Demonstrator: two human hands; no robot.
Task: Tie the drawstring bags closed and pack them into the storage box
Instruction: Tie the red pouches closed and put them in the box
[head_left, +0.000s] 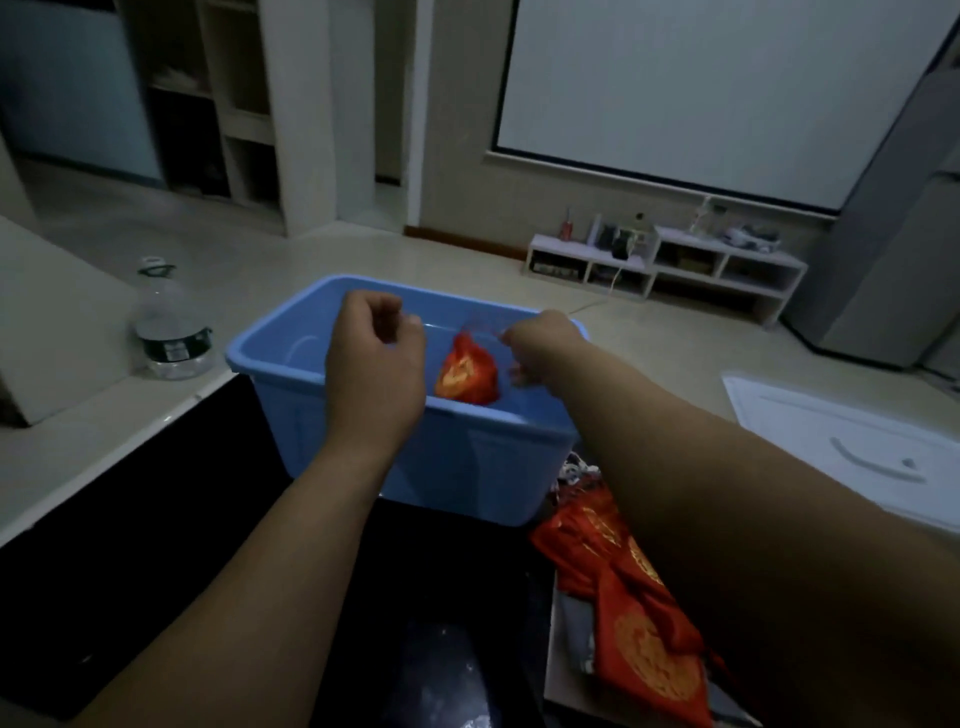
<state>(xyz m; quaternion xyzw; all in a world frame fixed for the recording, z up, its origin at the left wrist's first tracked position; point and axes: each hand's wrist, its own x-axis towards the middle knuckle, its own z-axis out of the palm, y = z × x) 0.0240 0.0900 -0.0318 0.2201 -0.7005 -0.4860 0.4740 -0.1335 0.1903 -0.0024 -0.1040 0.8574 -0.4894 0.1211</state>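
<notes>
While the blue storage box (498, 457) stands on the dark table (156, 519), 1 red drawstring bag (467, 376) hangs within its open top, mouth gathered. The left hand (374, 358) and right hand (540, 343) are raised over the box on either side of the bag, each grip curled and pinching an end of the thin, faint drawstring (483, 328). More red bags (634, 613) lie heaped on the table just beside the box.

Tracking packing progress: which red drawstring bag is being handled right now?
The red-and-gold fabric bag hanging over the blue plastic box between the left hand and right hand; the other red bags lie heaped beside the box.
</notes>
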